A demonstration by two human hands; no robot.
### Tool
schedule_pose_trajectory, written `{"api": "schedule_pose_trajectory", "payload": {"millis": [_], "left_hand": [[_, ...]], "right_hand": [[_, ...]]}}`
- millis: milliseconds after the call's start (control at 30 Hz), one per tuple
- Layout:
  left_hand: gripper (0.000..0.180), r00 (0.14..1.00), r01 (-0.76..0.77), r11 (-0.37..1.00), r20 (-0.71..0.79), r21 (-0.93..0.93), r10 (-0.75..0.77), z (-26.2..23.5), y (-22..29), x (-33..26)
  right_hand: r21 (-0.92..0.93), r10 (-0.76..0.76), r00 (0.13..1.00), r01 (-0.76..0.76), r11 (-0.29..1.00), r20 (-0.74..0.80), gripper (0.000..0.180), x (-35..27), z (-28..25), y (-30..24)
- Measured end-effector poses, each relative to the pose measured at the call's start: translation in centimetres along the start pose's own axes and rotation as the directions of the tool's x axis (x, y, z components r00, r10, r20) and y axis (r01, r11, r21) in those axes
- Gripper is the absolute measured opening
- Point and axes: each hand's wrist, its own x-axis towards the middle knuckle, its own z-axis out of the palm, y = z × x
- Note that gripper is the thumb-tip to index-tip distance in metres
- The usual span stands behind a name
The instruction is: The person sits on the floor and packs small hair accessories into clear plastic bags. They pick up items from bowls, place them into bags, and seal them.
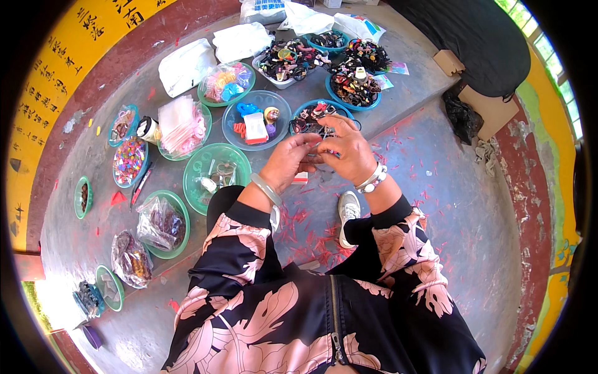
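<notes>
My left hand and my right hand meet in front of me, above the floor. Fingers of both are pinched together around something small, with a speck of colour by the right fingertips; its kind I cannot make out. Just beyond my hands stands a blue bowl of dark elastic cords, partly hidden by my right fingers. Left of it is a clear blue bowl with a white-and-red box and coloured coils. A small red-and-white box shows below my hands.
A green bowl with small clear packets lies left of my hands. Farther off are several bowls of hair ties and white bags. Coloured beads fill a bowl at far left. Red scraps litter the floor around my shoes.
</notes>
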Motion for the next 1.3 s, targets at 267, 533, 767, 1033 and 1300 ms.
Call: {"api": "schedule_pose_trajectory", "payload": {"millis": [267, 533, 767, 1033, 1300], "left_hand": [[0.03, 0.999, -0.033, 0.998, -0.033, -0.049, 0.032, -0.2, -0.2, 0.1], [0.03, 0.999, -0.033, 0.972, -0.027, -0.233, 0.028, 0.0, 1.3, -0.9], [0.027, 0.998, -0.016, 0.99, -0.056, -0.143, 0.008, 0.1, 0.9, -0.5], [0.027, 0.996, -0.055, 0.998, -0.078, -0.042, 0.052, -0.1, 0.7, -0.7], [0.025, 0.992, -0.103, 0.991, -0.081, -0.09, 0.095, 0.1, 0.5, -0.7]], "right_hand": [[-0.131, -0.134, 0.99, 0.137, 0.982, 0.035, 0.006, 0.3, 0.7, -1.0], [-0.105, -0.101, 0.977, 0.082, 0.991, -0.187, 0.005, 0.5, 1.3, -0.1], [-0.303, -0.124, 0.981, 0.075, 0.95, -0.147, 0.005, 0.6, 0.5, -1.7], [-0.343, -0.164, 0.986, 0.142, 0.929, -0.035, 0.007, 0.5, 1.0, -1.6], [-0.204, -0.113, 0.992, 0.099, 0.974, -0.057, 0.005, 0.4, 1.1, -0.9]]}}
